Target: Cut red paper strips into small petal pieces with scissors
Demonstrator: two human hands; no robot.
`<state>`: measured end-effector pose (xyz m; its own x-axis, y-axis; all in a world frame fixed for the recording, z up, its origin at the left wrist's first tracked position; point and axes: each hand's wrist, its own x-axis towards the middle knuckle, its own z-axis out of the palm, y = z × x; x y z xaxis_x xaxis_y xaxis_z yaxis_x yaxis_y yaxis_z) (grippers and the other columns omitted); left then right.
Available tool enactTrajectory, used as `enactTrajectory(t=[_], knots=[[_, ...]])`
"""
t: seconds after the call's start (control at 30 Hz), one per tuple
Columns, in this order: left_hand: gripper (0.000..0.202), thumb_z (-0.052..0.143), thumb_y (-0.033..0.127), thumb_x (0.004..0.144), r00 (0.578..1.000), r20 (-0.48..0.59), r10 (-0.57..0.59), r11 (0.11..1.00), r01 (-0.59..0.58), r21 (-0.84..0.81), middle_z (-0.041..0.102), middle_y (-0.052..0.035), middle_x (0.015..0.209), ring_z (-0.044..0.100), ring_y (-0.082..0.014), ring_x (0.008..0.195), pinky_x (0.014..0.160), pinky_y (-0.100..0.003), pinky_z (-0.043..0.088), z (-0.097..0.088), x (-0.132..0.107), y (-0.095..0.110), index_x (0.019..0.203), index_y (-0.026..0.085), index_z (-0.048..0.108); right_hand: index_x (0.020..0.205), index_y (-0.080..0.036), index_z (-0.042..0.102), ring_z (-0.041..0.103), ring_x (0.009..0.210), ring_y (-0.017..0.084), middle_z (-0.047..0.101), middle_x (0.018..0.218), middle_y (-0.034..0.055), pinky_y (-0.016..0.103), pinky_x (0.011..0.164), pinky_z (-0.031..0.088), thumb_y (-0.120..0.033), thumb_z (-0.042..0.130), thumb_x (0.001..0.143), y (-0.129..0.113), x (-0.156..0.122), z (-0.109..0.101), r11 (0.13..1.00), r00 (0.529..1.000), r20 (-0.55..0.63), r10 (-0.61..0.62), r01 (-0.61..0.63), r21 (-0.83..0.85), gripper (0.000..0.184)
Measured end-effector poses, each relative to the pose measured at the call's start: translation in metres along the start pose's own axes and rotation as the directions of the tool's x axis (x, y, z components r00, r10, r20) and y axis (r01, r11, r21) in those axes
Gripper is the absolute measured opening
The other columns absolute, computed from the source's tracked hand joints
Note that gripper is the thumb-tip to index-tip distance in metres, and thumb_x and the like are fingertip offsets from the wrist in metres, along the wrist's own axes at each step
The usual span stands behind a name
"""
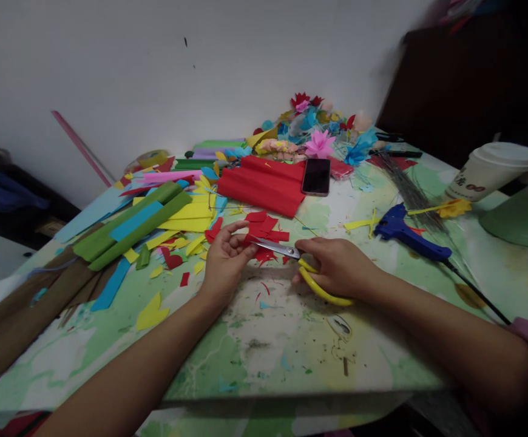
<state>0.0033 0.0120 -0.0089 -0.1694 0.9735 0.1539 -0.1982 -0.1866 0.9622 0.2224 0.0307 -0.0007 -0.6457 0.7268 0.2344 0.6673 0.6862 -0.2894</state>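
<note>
My right hand (337, 264) grips a pair of scissors (323, 290) by their yellow handles. Their metal blades point left and look nearly closed, with the tips at the fingers of my left hand (225, 261). Those left fingers are pinched on a small piece of red paper, mostly hidden by the fingers and blades. Just behind the blades lies a small heap of cut red paper pieces (266, 226). Thin red trimmings (264, 288) are scattered on the table below the scissors.
Folded red crepe paper (261, 185) and a phone (316, 176) lie behind. Green rolls (132, 224), brown paper (31, 309) and yellow scraps are left. On the right are a blue glue gun (412, 233), wires (405, 188) and a paper cup (491, 173). Paper flowers (320, 144) pile behind.
</note>
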Motion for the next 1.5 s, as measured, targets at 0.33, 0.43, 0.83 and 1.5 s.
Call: enactTrajectory(t=[0.33,0.43,0.83,1.5], knots=[[0.051,0.078,0.013,0.06,0.999,-0.035,0.01,1.0,-0.01,-0.008,0.067,0.0022,0.076,0.065,-0.0098,0.069,0.066,-0.021,0.054,-0.0023,0.0027,-0.0015,0.107,0.019,0.058,0.095,-0.02,0.062,0.049,0.056,0.012,0.065,0.075,0.0018,0.022,0.053,0.028,-0.051,0.061,0.08,-0.0005,0.0003,0.0005,0.997,1.0,-0.014,0.027,-0.026,0.071,0.035],[0.049,0.078,0.012,0.061,0.999,-0.039,0.021,1.0,-0.021,-0.01,0.066,0.0026,0.076,0.065,-0.0094,0.069,0.065,-0.02,0.054,-0.0024,0.0022,-0.0015,0.106,0.02,0.059,0.093,-0.02,0.062,0.047,0.055,0.011,0.063,0.072,0.0007,0.022,0.053,0.027,-0.05,0.061,0.079,-0.0009,0.0002,0.0004,0.996,0.999,-0.012,0.036,-0.035,0.077,0.033],[0.047,0.077,0.014,0.062,0.997,-0.074,0.025,1.0,-0.024,0.009,0.064,0.0037,0.073,0.061,-0.008,0.066,0.062,-0.018,0.051,-0.0038,0.0044,0.0,0.105,0.019,0.059,0.095,-0.02,0.061,0.048,0.055,0.011,0.064,0.071,0.0004,0.022,0.053,0.028,-0.051,0.063,0.078,-0.0022,0.001,0.0013,0.997,0.999,-0.009,0.041,-0.04,0.071,0.035],[0.054,0.078,0.015,0.06,1.0,-0.018,0.011,0.998,-0.01,0.055,0.065,0.0035,0.075,0.063,-0.0097,0.069,0.065,-0.02,0.052,-0.005,0.0047,0.0007,0.109,0.02,0.056,0.094,-0.019,0.061,0.056,0.064,0.015,0.066,0.075,0.0024,0.023,0.056,0.032,-0.055,0.061,0.079,-0.0008,0.0008,0.0004,0.999,1.0,-0.007,0.027,-0.026,0.038,0.039]])
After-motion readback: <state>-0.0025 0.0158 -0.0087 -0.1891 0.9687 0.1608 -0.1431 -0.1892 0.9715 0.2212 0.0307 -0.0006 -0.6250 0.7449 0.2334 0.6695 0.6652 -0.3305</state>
